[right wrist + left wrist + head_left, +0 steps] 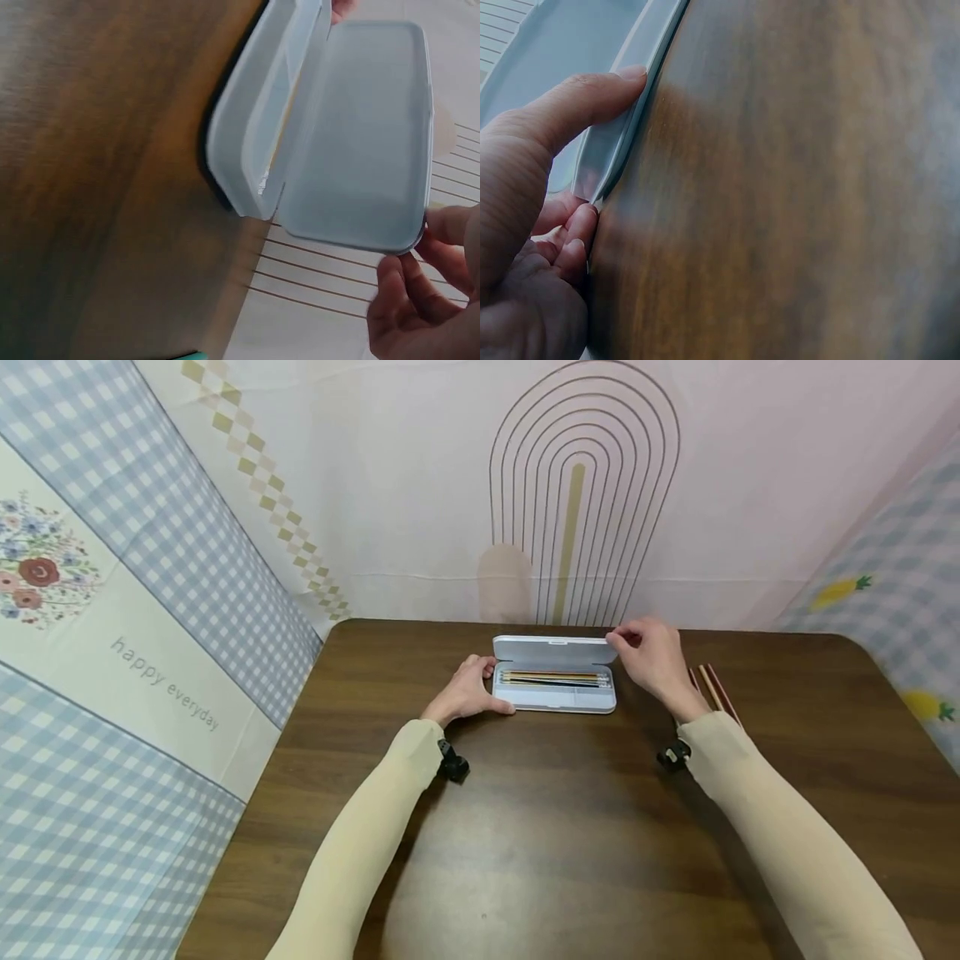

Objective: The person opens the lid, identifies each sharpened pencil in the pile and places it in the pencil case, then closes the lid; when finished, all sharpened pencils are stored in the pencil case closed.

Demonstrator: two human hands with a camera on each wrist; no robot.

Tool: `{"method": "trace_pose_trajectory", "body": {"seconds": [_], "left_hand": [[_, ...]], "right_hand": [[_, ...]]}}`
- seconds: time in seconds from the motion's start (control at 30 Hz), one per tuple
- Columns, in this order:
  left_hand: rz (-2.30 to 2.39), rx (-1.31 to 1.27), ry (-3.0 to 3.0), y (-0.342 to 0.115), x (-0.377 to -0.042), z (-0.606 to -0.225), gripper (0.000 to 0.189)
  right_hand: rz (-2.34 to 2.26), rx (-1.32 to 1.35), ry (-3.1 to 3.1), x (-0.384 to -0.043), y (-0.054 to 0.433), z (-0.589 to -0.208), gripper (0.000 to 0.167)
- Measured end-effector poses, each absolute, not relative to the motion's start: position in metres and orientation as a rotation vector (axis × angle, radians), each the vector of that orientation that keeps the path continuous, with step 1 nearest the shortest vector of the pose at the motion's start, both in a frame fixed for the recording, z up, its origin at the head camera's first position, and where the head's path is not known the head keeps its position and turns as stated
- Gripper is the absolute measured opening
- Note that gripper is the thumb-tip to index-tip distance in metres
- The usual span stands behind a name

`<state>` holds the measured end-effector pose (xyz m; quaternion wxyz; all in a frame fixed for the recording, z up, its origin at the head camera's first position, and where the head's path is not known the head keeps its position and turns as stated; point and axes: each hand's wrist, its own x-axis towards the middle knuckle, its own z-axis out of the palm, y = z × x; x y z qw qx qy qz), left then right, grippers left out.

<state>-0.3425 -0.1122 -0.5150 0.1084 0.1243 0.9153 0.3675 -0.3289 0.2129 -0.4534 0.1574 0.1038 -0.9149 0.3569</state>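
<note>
A light grey-blue pencil case (536, 698) lies on the table with its hinged lid (536, 651) raised at the back. Several pencils (555, 678) lie lengthwise inside it. At the case's left end, my left hand (467, 689) grips it, thumb on the front rim and fingers against the side, as the left wrist view also shows. My right hand (651, 660) pinches the upper right corner of the lid; in the right wrist view its fingertips (390, 266) are at the lid's corner.
More pencils (716, 687) lie on the brown wooden table (570, 843), partly behind my right wrist. A teal tip (191, 356) shows at the lower edge of the right wrist view. Behind the table hangs a patterned cloth (420, 510).
</note>
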Motion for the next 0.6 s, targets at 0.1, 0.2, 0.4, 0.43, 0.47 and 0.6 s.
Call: {"method": "trace_pose_trajectory", "body": {"seconds": [0.1,0.2,0.4,0.43,0.47,0.6], "left_hand": [[1.083,0.364,2.686,-0.115,-0.343,-0.512,0.094],[1.095,0.369,2.663,-0.116,-0.344,-0.508,0.095],[1.109,0.375,2.607,-0.121,-0.347,-0.507,0.104],[1.108,0.376,2.598,-0.122,-0.347,-0.507,0.105],[1.108,0.379,2.589,-0.123,-0.347,-0.507,0.106],[1.109,0.386,2.58,-0.125,-0.348,-0.508,0.103]], "right_hand": [[1.029,0.307,-2.695,-0.323,0.216,-0.452,0.029],[1.018,0.331,-2.816,-0.317,0.221,-0.45,0.03],[0.95,0.468,-3.053,-0.314,0.224,-0.452,0.043],[0.937,0.492,-3.079,-0.315,0.224,-0.454,0.047],[0.923,0.507,-3.098,-0.315,0.223,-0.456,0.051],[0.849,0.578,-3.14,-0.321,0.221,-0.465,0.063]]}}
